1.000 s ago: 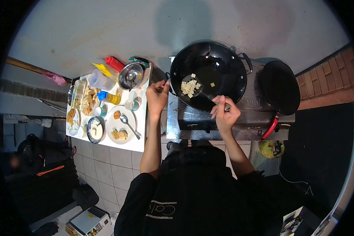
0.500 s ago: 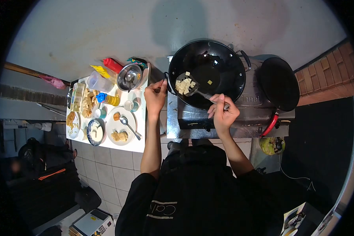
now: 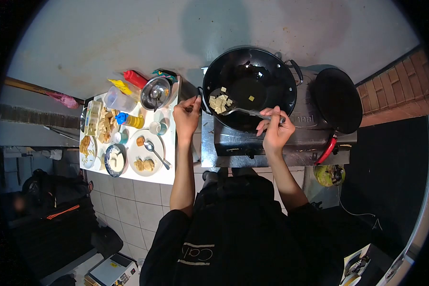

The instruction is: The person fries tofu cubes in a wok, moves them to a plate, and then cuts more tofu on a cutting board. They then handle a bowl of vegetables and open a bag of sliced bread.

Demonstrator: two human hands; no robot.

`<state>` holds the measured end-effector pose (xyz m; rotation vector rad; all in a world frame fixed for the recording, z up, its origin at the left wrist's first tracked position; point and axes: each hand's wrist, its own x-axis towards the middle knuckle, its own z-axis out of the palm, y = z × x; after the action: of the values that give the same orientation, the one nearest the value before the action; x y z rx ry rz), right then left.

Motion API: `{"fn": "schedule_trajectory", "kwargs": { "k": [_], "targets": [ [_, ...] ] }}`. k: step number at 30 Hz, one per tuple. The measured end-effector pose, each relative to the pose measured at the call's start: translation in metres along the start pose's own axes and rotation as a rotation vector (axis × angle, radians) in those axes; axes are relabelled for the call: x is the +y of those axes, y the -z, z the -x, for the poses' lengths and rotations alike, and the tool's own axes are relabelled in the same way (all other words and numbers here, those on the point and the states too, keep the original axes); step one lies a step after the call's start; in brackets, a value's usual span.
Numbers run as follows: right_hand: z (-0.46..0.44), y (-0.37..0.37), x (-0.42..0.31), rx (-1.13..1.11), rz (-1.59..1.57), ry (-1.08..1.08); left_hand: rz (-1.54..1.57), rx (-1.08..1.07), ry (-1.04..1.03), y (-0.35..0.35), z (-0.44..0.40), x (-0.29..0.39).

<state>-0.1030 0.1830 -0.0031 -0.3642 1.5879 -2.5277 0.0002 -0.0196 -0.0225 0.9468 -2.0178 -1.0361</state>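
Note:
A large black wok [image 3: 267, 62] sits on the steel stove [image 3: 238, 152]. My left hand [image 3: 187, 116] pinches the wok's left handle. In my right hand [image 3: 277, 127] is the handle of a metal spatula [image 3: 248, 111], whose head lies inside the wok at its lower left. Several pale cubes [image 3: 219, 103] are gathered on and around that head, which they partly hide. One more cube lies just above them, and a single yellowish cube [image 3: 251, 98] rests apart near the wok's middle.
Right of the wok is a black pan [image 3: 336, 100] with a red handle. The white table [image 3: 169, 174] at left holds a metal bowl [image 3: 156, 93], a plate [image 3: 157, 143] with food and a spoon, an oil bottle [image 3: 136, 121] and cups. A person [image 3: 43, 190] is at far left.
The spatula has moved left in the wok, and the cubes have shifted left with it. Its handle now lies flatter, and my right hand has moved slightly right and turned. My left hand stays at the handle.

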Motion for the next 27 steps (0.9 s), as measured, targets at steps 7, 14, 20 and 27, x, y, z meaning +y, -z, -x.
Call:
{"fn": "schedule_trajectory", "kwargs": {
  "k": [7, 14, 20, 27],
  "targets": [
    [-0.001, 0.005, 0.004, -0.025, 0.020, 0.033, -0.010, 0.006, -0.003, 0.004, 0.001, -0.002],
    [-0.023, 0.025, -0.002, -0.016, 0.067, 0.091, -0.003, 0.009, -0.011, 0.004, 0.000, -0.001],
    [-0.054, 0.055, -0.006, -0.064, 0.240, 0.185, 0.003, 0.001, -0.012, 0.003, 0.000, -0.005],
    [-0.073, 0.073, 0.001, -0.094, 0.316, 0.213, 0.002, 0.007, 0.022, 0.002, 0.000, -0.005]
  ]
}}
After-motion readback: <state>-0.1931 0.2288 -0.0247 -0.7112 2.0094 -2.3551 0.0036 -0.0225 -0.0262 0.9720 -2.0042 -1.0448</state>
